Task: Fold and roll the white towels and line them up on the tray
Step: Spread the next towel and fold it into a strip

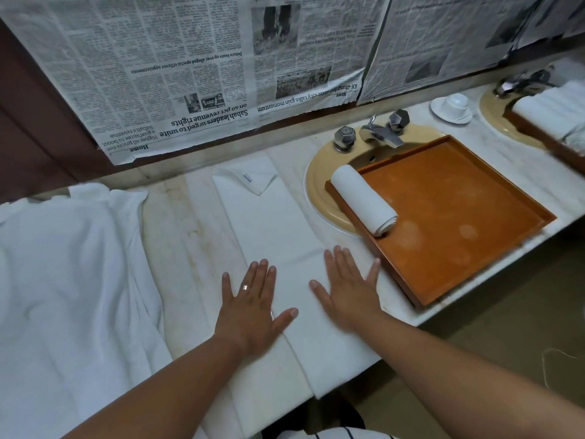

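Observation:
A white towel (269, 223), folded into a long narrow strip, lies on the marble counter and hangs over its front edge. Its far end has one corner turned down, with a small label showing. My left hand (253, 302) and my right hand (348, 293) both press flat on the strip's near part, fingers straight and spread. An orange-brown tray (459, 217) sits over the sink to the right. One rolled white towel (364, 201) lies along its left rim.
A heap of loose white towels (72, 280) covers the counter at the left. The beige sink (319, 185) has a chrome tap (376, 134). A white cup on a saucer (452, 107) and a second tray of towels (550, 122) stand far right. Newspaper (190, 68) covers the wall.

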